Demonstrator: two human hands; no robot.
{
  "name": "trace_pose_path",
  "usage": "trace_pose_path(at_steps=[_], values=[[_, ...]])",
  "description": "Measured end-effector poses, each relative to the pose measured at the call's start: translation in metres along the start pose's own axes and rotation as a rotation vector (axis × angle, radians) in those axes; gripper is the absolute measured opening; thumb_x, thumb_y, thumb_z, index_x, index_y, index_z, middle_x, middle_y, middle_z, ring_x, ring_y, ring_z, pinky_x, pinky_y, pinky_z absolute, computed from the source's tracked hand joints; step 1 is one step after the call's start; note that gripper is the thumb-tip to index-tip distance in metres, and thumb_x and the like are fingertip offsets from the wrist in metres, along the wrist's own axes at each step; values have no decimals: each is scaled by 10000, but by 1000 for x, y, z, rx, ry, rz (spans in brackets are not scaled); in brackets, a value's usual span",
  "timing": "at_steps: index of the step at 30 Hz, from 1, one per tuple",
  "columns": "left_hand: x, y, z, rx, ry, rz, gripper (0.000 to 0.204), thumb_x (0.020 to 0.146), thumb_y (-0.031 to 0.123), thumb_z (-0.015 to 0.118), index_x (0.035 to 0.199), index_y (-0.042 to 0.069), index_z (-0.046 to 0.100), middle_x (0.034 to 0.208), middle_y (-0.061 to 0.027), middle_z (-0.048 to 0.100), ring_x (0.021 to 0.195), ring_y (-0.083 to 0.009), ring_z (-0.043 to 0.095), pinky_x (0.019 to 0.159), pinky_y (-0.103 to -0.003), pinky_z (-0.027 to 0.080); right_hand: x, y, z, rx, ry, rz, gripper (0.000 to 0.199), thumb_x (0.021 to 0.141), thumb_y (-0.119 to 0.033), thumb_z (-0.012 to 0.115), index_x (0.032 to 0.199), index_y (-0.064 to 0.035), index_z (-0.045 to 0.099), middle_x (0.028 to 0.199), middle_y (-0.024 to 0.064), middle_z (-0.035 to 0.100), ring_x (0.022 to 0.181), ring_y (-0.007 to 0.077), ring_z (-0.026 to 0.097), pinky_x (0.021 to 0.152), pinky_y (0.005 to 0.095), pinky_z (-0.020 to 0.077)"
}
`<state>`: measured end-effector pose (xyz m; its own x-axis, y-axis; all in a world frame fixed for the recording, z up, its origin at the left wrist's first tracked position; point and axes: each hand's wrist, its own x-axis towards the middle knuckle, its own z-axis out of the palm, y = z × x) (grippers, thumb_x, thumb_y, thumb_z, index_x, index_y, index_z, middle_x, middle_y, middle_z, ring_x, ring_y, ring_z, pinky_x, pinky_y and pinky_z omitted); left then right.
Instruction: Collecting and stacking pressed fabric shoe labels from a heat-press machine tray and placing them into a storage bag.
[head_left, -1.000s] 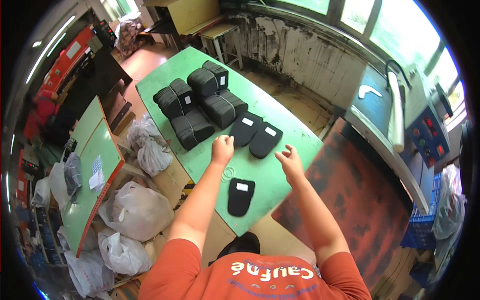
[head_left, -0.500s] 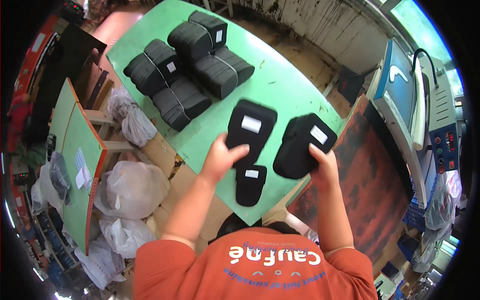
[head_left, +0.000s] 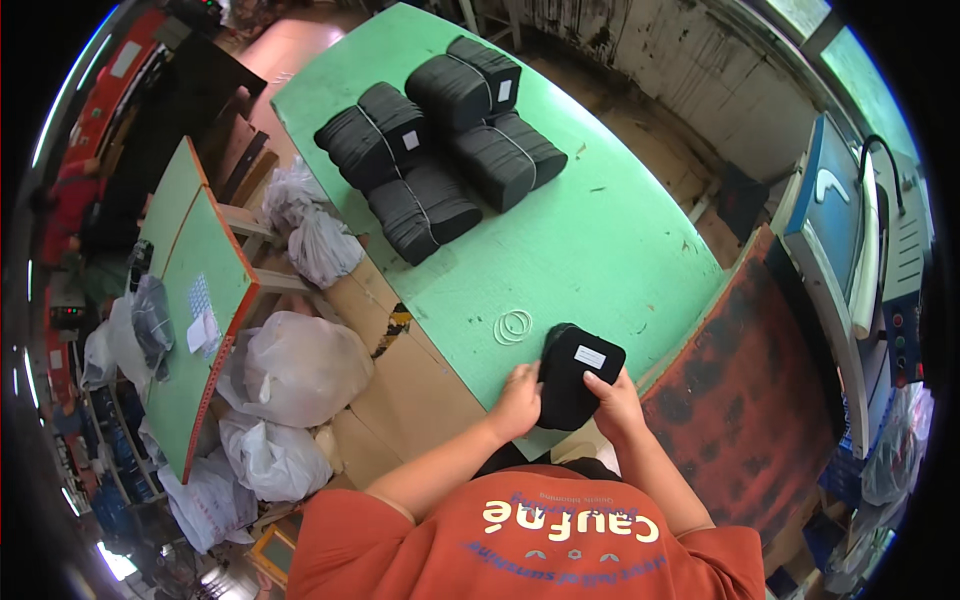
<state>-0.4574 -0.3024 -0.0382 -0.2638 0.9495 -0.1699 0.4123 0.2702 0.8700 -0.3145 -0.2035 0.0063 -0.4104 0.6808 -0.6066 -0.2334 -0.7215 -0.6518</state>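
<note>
Head view: right grip [head_left: 619, 404] clasps black pads [head_left: 568, 392], underside hidden; left grip [head_left: 518, 402] at edge, hold unclear.

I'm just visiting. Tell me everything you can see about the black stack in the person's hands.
The black stack looks like several flat, soft, matte pads piled together, with rounded corners and a narrower near end. A small white label sits on the upper face, toward the far end. The right hand grips its right side, thumb on top; the left hand is at its left edge, its grip unclear. The stack is over the near end of the green table; whether it touches the surface is hidden.
</note>
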Motion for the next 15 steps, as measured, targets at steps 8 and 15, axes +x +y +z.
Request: trace_pose_path(at_steps=[8, 15], values=[[114, 12, -168, 664, 676, 103, 679, 662, 254, 759, 1222, 38, 440, 1243, -168, 403, 1184, -354, 351, 999, -484, 297, -2, -24, 23, -395, 291, -175, 775, 753, -15, 635, 1345, -89, 140, 1300, 188, 324, 1178, 285, 392, 934, 401, 405], [160, 2, -221, 854, 369, 69, 723, 542, 95, 750, 1211, 46, 478, 1282, -190, 366, 1199, -392, 302, 983, -420, 363, -3, -51, 28, -592, 99, -708, 510, 764, -12, 606, 1222, -5, 381, 1289, 135, 358, 1215, 234, 355, 1034, 371, 259]])
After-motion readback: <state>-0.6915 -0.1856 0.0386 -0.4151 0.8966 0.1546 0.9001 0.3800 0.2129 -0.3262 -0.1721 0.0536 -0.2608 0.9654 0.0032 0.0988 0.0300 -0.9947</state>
